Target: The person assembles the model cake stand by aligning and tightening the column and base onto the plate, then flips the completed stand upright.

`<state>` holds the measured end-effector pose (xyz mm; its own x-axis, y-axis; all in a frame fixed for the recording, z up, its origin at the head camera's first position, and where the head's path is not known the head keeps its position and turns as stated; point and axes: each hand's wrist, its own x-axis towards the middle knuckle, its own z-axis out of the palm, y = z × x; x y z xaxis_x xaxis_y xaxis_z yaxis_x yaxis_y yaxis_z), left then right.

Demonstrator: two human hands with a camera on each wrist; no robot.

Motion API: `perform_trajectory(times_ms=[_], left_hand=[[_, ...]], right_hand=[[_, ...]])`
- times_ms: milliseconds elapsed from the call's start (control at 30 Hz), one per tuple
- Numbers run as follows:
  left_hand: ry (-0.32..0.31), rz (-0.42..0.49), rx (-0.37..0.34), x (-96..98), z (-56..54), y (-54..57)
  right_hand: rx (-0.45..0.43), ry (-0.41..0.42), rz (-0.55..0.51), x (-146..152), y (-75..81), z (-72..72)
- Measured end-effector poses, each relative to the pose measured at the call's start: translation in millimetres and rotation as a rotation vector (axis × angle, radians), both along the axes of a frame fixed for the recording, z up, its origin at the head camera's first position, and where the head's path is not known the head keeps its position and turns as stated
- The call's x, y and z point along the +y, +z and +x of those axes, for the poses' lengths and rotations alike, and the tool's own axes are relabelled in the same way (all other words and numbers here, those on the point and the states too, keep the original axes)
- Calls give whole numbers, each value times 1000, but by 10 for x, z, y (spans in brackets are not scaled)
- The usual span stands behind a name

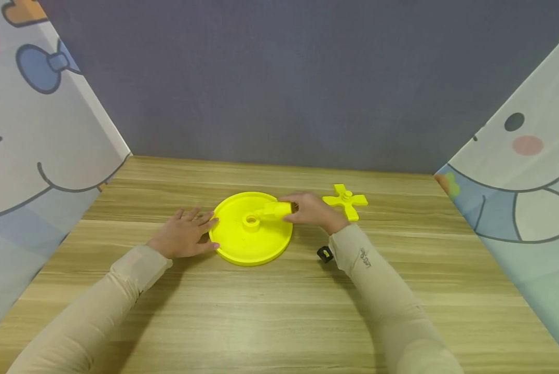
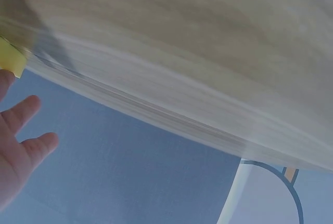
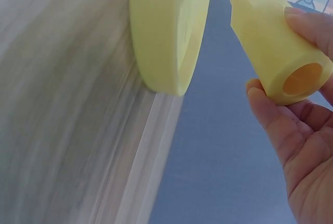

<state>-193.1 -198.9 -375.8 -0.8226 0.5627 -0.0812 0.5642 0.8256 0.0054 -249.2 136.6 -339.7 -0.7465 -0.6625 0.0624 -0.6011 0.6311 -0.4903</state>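
A round yellow tray-like disc [image 1: 234,241] with a raised rim lies on the table, a short hollow socket [image 1: 251,223] standing at its centre. The left hand [image 1: 186,234], fingers spread, touches the disc's left rim with its fingertips. Between thumb and fingers the right hand [image 1: 314,210] grips a yellow hollow post [image 3: 281,42], tilted over the disc's right side. The post's narrower end points at the central socket, and its wide round opening faces the wrist in the right wrist view. In the left wrist view only a corner of the disc [image 2: 10,57] shows beside the fingers.
A yellow cross-shaped piece [image 1: 349,210] with a central knob lies right of the right hand. Near the right cuff sits a small black piece [image 1: 325,254] with a yellow mark. A grey panel [image 1: 279,93] stands behind the wooden table [image 1: 260,322], with cartoon-printed panels at both sides.
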Motion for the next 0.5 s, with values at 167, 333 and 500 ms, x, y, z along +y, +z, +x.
perform_trajectory(times_ms=[167,333,500], left_hand=[[0,-2,-9,15,-3,12],[0,-3,-21,23,-10,14],[-1,-8,-21,31,4,40]], right_hand=[[6,4,59,-91,48,1],[1,8,74,-150,112,12],[3,14,99,-216,162,5]])
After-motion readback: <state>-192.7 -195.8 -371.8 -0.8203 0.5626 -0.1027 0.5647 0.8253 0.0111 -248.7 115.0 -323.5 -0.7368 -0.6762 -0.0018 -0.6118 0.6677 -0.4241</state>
